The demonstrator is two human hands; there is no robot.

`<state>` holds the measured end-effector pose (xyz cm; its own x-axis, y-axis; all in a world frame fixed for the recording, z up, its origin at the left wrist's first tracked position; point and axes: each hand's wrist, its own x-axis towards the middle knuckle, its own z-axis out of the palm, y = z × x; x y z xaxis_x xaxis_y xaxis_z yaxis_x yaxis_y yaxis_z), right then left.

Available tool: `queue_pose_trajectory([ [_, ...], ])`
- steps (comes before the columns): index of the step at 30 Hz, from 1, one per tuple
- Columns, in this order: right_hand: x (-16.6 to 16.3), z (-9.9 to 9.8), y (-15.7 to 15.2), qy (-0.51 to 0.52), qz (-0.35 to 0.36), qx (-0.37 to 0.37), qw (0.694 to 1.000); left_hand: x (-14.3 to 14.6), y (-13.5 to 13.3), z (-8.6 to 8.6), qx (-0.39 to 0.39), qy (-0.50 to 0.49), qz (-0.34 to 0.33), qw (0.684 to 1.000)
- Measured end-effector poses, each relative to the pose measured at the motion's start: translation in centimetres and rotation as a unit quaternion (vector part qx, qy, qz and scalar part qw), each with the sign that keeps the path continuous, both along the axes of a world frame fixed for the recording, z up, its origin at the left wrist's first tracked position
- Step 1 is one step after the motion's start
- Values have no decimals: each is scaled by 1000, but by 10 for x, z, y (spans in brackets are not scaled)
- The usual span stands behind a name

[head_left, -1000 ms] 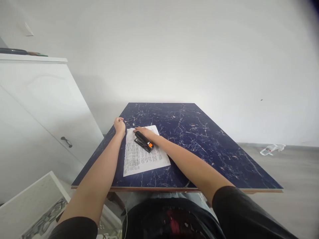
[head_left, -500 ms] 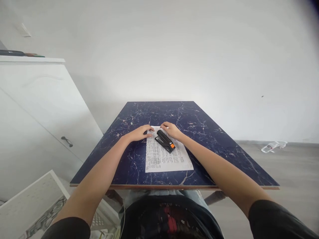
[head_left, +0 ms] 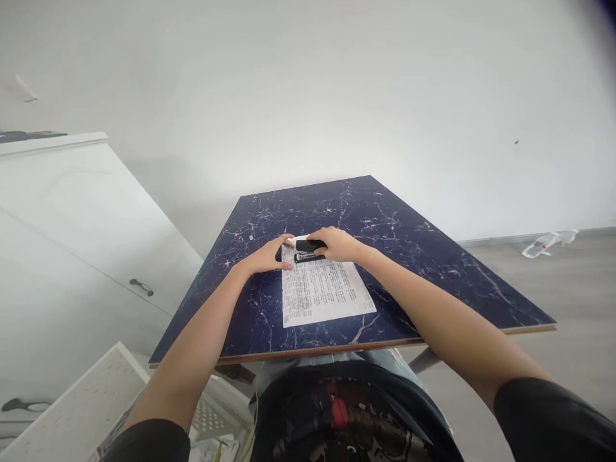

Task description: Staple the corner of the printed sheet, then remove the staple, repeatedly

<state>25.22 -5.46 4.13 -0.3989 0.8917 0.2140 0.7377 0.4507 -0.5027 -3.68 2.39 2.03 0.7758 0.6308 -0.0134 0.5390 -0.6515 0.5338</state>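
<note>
Your right hand point(head_left: 337, 244) is clamped over the black stapler point(head_left: 308, 251), w/ fingers curled across its top. That's a firm grasp. The stapler lies crosswise along the far edge of the printed sheet point(head_left: 323, 294), w/ its left end at the sheet's far-left corner. Only that left part shows; the rest is under your palm. Can't tell whether the sheet's corner sits inside the stapler's mouth, as it's too small & partly hidden.

Your left hand point(head_left: 266, 258) lies flat & loose, palm down, just left of the sheet, gripping nothing. Its fingertips reach the sheet's far-left corner. Whether they touch the stapler's tip or stop just beside it, can't tell.

The sheet is white w/ dense black print, lying flat & a bit skewed. Its near edge stops a little short of the front rim of the worktop point(head_left: 414, 256). The worktop under the sheet is dark blue w/ white marble veining & a wood-coloured rim.

Left of the sheet, well apart & off the worktop, stands a white cabinet point(head_left: 72, 218) w/ a dark handle point(head_left: 141, 287). Near-left of the sheet, lower down, is a white perforated board point(head_left: 77, 410). Right of the sheet, well apart, a clear plastic bottle point(head_left: 546, 242) lies on its side on the grey floor point(head_left: 553, 289), close to the wall point(head_left: 337, 96). The wall is plain white & rises beyond the sheet's far edge. Both your forearms are bare & stretch in from the near side of the sheet, w/ dark sleeves at the elbows.
</note>
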Motion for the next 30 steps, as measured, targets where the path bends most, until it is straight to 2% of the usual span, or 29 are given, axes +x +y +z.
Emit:
queue_pose_trajectory([
  [3,8,-2,8,28,17,-27,999,0,3,-2,9,9,2,1000],
  [6,31,0,14,106,47,-114,987,-1,6,-4,14,21,5,1000],
  [9,55,-4,17,195,98,-249,944,-2,7,-4,11,12,2,1000],
  [11,64,-11,18,239,122,-308,913,-1,6,-4,10,8,1,1000],
  [14,67,-19,20,282,129,-344,887,-1,6,-4,14,7,-1,1000],
  [18,63,-21,23,300,103,-382,868,-2,9,-7,17,1,-7,1000],
  [22,62,-18,29,292,86,-383,872,-2,10,-8,22,-1,-10,1000],
  [26,63,-16,26,259,88,-351,895,0,11,-7,26,-3,-12,1000],
  [28,60,-15,22,228,107,-306,918,0,10,-6,28,-7,-10,1000],
  [30,51,-14,18,177,109,-225,952,0,10,-5,25,-10,-8,1000],
])
